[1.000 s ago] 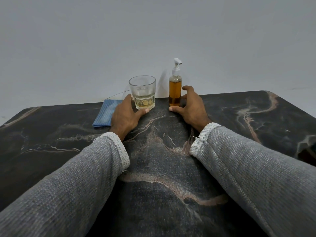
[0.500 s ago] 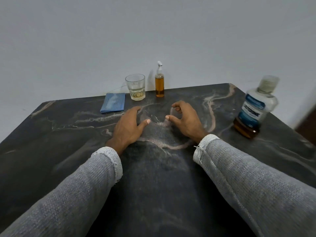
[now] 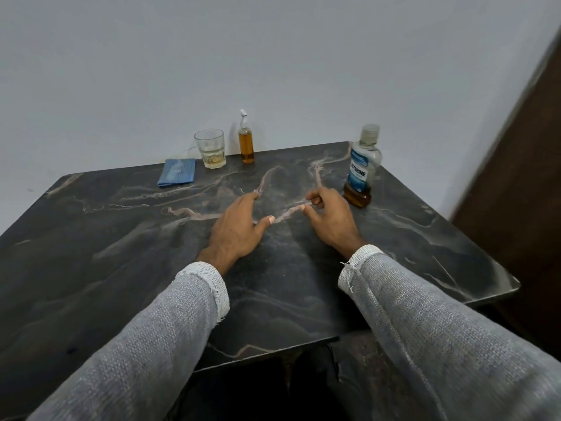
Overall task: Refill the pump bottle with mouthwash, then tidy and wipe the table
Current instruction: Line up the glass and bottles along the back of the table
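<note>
a dark marble-patterned desk (image 3: 121, 253) with pale pink veins fills the view, set against a plain grey wall. two arms in grey knitted sleeves reach over it. the left hand (image 3: 235, 230) lies low over the middle of the desk, fingers straight and spread, holding nothing. the right hand (image 3: 331, 218) is beside it, fingers loosely curled and empty, near the clear mouthwash bottle (image 3: 362, 165) with a blue label and a little amber liquid at its base, which stands upright at the desk's right edge. at the desk's far edge stand a clear drinking glass (image 3: 210, 148) with a little pale liquid, and just right of it the slim clear pump bottle (image 3: 246, 139), white pump on, amber liquid almost to its shoulder. a folded blue cloth (image 3: 177, 176) lies left of the glass. the bottle looks filled, so tidying is likely next: grip the mouthwash bottle round its body, keep it upright.
</note>
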`<state>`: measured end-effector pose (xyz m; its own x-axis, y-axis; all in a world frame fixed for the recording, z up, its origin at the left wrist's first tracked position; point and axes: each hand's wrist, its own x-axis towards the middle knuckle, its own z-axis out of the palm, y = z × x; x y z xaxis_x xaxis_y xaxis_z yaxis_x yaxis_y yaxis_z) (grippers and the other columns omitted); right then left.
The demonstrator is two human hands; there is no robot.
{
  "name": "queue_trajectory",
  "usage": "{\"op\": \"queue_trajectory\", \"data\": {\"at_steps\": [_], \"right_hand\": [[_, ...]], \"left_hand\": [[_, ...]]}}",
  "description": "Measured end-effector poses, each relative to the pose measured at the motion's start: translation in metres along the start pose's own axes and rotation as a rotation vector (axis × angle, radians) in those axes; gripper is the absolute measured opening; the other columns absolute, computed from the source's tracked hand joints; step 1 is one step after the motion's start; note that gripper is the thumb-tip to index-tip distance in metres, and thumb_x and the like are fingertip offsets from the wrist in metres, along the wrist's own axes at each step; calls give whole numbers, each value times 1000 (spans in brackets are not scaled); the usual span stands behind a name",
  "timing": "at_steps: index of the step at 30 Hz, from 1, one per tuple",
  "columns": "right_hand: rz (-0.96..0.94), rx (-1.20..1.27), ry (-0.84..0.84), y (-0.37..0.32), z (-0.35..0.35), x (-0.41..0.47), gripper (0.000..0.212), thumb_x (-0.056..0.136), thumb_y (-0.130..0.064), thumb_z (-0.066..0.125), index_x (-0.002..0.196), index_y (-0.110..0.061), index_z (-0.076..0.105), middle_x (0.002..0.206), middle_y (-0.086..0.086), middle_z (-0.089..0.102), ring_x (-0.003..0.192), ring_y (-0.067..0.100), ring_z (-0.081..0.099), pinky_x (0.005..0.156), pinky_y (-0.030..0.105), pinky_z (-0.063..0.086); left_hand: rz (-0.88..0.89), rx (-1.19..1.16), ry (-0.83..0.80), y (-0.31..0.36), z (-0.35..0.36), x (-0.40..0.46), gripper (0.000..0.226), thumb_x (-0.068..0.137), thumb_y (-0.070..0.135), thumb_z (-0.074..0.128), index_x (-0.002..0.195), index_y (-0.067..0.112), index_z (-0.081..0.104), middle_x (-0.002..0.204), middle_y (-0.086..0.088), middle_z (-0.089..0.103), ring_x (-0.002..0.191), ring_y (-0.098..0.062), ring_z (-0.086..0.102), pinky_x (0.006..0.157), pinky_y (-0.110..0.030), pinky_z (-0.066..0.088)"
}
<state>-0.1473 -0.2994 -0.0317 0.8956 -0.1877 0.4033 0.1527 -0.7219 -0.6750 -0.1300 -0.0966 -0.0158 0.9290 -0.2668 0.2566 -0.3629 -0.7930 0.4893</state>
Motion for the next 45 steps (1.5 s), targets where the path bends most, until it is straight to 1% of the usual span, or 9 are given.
{"op": "queue_trajectory", "data": {"at_steps": [5, 9, 16, 23, 26, 30, 34, 40, 45], "right_hand": [[147, 41, 324, 8, -27, -5, 30, 88, -22, 65, 113, -14, 50, 114, 5, 45, 102, 23, 55, 94, 41, 48], [261, 46, 425, 24, -39, 4, 43, 87, -22, 68, 120, -10, 44, 124, 12, 44, 115, 26, 49, 96, 32, 42], [425, 114, 302, 50, -45, 35, 67, 83, -25, 74, 136, -13, 35, 142, 13, 39, 131, 29, 41, 108, 42, 40], [380, 213, 206, 58, -30, 45, 48, 85, -18, 72, 125, -14, 46, 134, 6, 56, 123, 24, 53, 98, 34, 44], [316, 245, 87, 52, -18, 47, 48, 85, -15, 72, 126, -16, 47, 131, 2, 58, 113, 13, 54, 92, 25, 43], [320, 332, -60, 41, -7, 54, 52, 84, -12, 73, 126, -15, 43, 124, 0, 57, 109, 12, 54, 95, 28, 46], [311, 362, -121, 37, -1, 64, 47, 84, -11, 72, 123, -14, 47, 115, -5, 56, 103, 11, 55, 81, 19, 45], [288, 386, -140, 34, 17, 96, 50, 86, -8, 69, 130, -13, 48, 123, -4, 56, 107, 9, 53, 85, 18, 46], [278, 326, -136, 39, 38, 132, 52, 87, -11, 69, 134, -11, 46, 137, 6, 54, 119, 14, 51, 95, 27, 41]], "left_hand": [[-3, 11, -4, 7, 4, 2, 67, 89, 48, 61, 143, 16, 38, 143, -8, 50, 128, -27, 49, 103, -46, 45], [-12, 13, -6, 6, 7, 4, 66, 89, 47, 61, 143, 18, 38, 144, -7, 49, 128, -27, 49, 102, -48, 45], [-32, 8, -31, -1, 14, 14, 67, 89, 46, 61, 144, 18, 35, 146, -7, 46, 131, -27, 47, 105, -50, 43], [-48, 14, -27, -15, 16, 28, 63, 89, 47, 61, 142, 21, 37, 144, -5, 49, 129, -25, 49, 105, -46, 44], [-48, 17, -30, -17, 17, 33, 61, 89, 46, 61, 140, 22, 39, 142, -5, 50, 128, -24, 49, 104, -45, 44], [-41, 40, -9, -23, 15, 39, 61, 89, 44, 62, 140, 19, 39, 143, -5, 45, 129, -23, 47, 103, -41, 41], [-66, 94, -35, -37, 8, 51, 64, 89, 43, 62, 142, 18, 37, 147, -5, 41, 132, -24, 44, 106, -43, 41], [-75, 157, -93, -52, 2, 85, 66, 89, 43, 63, 144, 19, 35, 147, -7, 43, 133, -25, 43, 108, -44, 40], [-76, 206, -126, -66, 0, 119, 64, 88, 42, 65, 142, 19, 39, 144, -8, 47, 129, -25, 47, 107, -42, 41]]}}
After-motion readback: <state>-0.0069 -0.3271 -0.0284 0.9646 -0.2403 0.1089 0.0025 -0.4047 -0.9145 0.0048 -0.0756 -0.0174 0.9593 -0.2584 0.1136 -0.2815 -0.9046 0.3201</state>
